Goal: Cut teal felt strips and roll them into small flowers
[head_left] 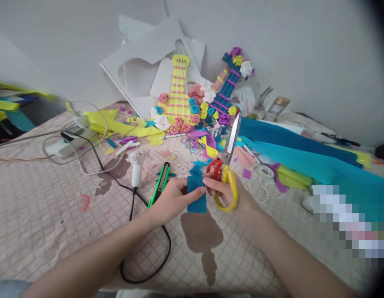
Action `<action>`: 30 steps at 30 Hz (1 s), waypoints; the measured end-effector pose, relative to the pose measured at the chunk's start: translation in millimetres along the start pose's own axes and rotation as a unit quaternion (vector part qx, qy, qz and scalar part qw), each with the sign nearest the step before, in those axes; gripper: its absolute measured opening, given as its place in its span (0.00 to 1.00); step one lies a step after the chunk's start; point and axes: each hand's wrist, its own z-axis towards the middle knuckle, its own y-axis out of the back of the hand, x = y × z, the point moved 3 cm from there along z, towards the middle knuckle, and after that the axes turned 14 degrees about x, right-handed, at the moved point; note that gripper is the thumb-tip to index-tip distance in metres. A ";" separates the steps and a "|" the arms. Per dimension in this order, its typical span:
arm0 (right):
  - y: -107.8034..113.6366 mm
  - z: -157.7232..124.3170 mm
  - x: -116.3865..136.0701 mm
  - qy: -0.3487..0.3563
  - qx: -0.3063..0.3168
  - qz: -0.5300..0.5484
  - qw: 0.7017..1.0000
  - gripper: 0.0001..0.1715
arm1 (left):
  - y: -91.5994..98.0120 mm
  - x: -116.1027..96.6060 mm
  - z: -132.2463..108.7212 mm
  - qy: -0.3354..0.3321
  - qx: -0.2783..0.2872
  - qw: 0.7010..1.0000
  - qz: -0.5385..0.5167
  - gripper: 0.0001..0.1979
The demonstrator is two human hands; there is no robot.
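My left hand (173,198) pinches a small teal piece of felt (196,194) between thumb and fingers, just above the quilted mat. My right hand (226,192) grips scissors (228,165) with red and yellow handles; the blades point up and away, closed together. The right fingers also touch the upper right edge of the teal piece. A green box cutter (160,183) lies just left of my left hand. A white glue gun (136,167) with a black cord lies further left.
Two paper guitars with rolled flowers, one yellow (178,97) and one blue (224,89), lean on white cut boards by the wall. Long teal and blue sheets (303,159) spread at the right. Yellow strips (117,124), a power strip (70,142) and paper scraps lie behind.
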 end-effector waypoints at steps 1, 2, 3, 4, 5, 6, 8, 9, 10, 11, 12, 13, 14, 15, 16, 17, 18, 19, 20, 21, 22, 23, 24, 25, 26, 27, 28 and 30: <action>0.2 -0.6 -2.1 -0.005 -0.003 0.024 1.000 0.17 | -1.9 0.1 -0.2 -0.005 0.019 1.000 -0.023 0.15; 0.6 -1.2 -4.1 -0.008 -0.006 0.046 0.999 0.16 | -3.3 0.1 -0.3 -0.009 0.032 0.999 -0.040 0.13; 1.0 -1.6 -5.8 -0.011 -0.010 0.062 0.998 0.15 | -4.4 0.1 -0.4 -0.012 0.039 0.998 -0.053 0.12; 1.3 -2.0 -7.1 -0.013 -0.014 0.076 0.997 0.15 | -5.2 0.1 -0.5 -0.011 0.044 0.997 -0.063 0.11; 1.4 -2.4 -8.0 -0.016 -0.017 0.089 0.996 0.15 | -5.7 0.2 -0.6 -0.010 0.047 0.996 -0.071 0.10; 1.1 -2.7 -8.7 -0.022 -0.019 0.100 0.995 0.15 | -6.1 0.3 -0.8 -0.007 0.049 0.996 -0.076 0.10; 0.7 -3.2 -9.1 -0.031 -0.028 0.115 0.992 0.16 | -6.4 0.5 -1.3 0.004 0.050 0.996 -0.076 0.09; 0.6 -3.3 -8.9 -0.032 -0.031 0.121 0.992 0.16 | -6.5 0.6 -1.6 0.011 0.050 0.996 -0.074 0.09; 0.5 -3.3 -8.8 -0.032 -0.033 0.125 0.991 0.16 | -6.7 0.9 -1.8 0.018 0.050 0.996 -0.072 0.09; 0.8 -3.3 -8.8 -0.031 -0.034 0.127 0.991 0.16 | -6.9 1.3 -1.9 0.024 0.049 0.996 -0.072 0.09; 1.4 -3.3 -9.1 -0.029 -0.036 0.126 0.991 0.15 | -6.9 1.8 -1.9 0.030 0.049 0.996 -0.075 0.09; 2.2 -3.4 -9.6 -0.027 -0.036 0.124 0.991 0.15 | -6.7 2.2 -1.8 0.033 0.047 0.995 -0.079 0.09; 3.3 -3.7 -10.3 -0.027 -0.037 0.118 0.992 0.14 | -6.2 2.7 -1.6 0.035 0.042 0.995 -0.082 0.09; 4.7 -4.4 -11.2 -0.027 -0.042 0.109 0.993 0.14 | -4.9 3.0 -1.4 0.035 0.033 0.995 -0.084 0.10; 5.9 -5.4 -12.1 -0.029 -0.048 0.097 0.994 0.14 | -2.9 3.1 -1.3 0.035 0.019 0.996 -0.082 0.11; 6.7 -6.8 -13.1 -0.032 -0.052 0.088 0.994 0.15 | -0.1 3.0 -1.3 0.036 -0.002 0.996 -0.079 0.11; 6.7 -8.4 -14.1 -0.032 -0.053 0.085 0.994 0.16 | 3.4 2.6 -1.5 0.037 -0.026 0.996 -0.077 0.12; 5.9 -10.4 -15.0 -0.030 -0.053 0.090 0.994 0.17 | 7.1 1.9 -1.8 0.039 -0.053 0.995 -0.075 0.12; 4.3 -12.6 -16.1 -0.029 -0.051 0.099 0.993 0.18 | 10.9 1.1 -2.3 0.042 -0.078 0.993 -0.077 0.12; 1.9 -14.9 -17.3 -0.029 -0.047 0.108 0.993 0.18 | 14.3 0.2 -2.8 0.044 -0.099 0.991 -0.083 0.11; -1.1 -17.1 -18.5 -0.031 -0.041 0.111 0.993 0.19 | 17.1 -0.7 -3.2 0.045 -0.113 0.988 -0.091 0.11; -4.5 -19.1 -19.6 -0.034 -0.034 0.104 0.993 0.20 | 19.2 -1.5 -3.5 0.045 -0.123 0.987 -0.097 0.11; -8.0 -20.9 -20.3 -0.037 -0.027 0.085 0.995 0.20 | 20.6 -2.0 -3.7 0.046 -0.127 0.986 -0.099 0.11; -11.3 -22.3 -20.7 -0.040 -0.021 0.059 0.997 0.20 | 21.1 -2.2 -3.9 0.046 -0.127 0.986 -0.097 0.11; -14.4 -23.4 -20.6 -0.041 -0.017 0.030 0.999 0.20 | 20.9 -2.1 -4.0 0.047 -0.124 0.987 -0.090 0.11; -17.0 -24.2 -20.3 -0.044 -0.016 0.005 0.999 0.20 | 20.0 -1.7 -4.0 0.048 -0.116 0.989 -0.080 0.11; -19.2 -24.8 -20.0 -0.050 -0.015 -0.016 0.998 0.19 | 18.6 -1.3 -4.0 0.048 -0.104 0.991 -0.071 0.11; -22.3 -25.4 -19.6 -0.067 -0.014 -0.041 0.997 0.16 | 15.2 -0.6 -4.1 0.040 -0.080 0.994 -0.059 0.10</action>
